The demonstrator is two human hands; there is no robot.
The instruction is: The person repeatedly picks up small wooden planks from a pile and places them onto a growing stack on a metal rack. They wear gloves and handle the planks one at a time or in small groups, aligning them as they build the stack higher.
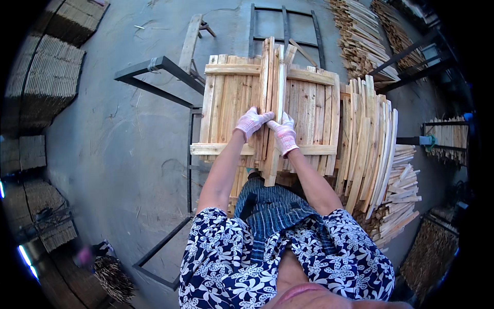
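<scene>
Both my hands wear pale pink-and-white work gloves and meet over a wooden slat panel (pixel 222 105) with two crosspieces. My left hand (pixel 251 123) is closed around the left side of a small bundle of wooden slats (pixel 267 77). From the other side, my right hand (pixel 284 134) grips the same bundle, its thumb close to the left one. The slats run lengthwise away from me, standing above the panel's middle, and their near ends reach almost to my apron. Some fingers are hidden behind the wood.
A long stack of loose slats (pixel 368 139) lies at my right, with more slat piles (pixel 363 41) beyond. Dark metal frames (pixel 162 67) stand left of the panel and behind it. A narrow wooden bench (pixel 191 41) is at the far left. Stacked wood panels (pixel 49 74) line the left side.
</scene>
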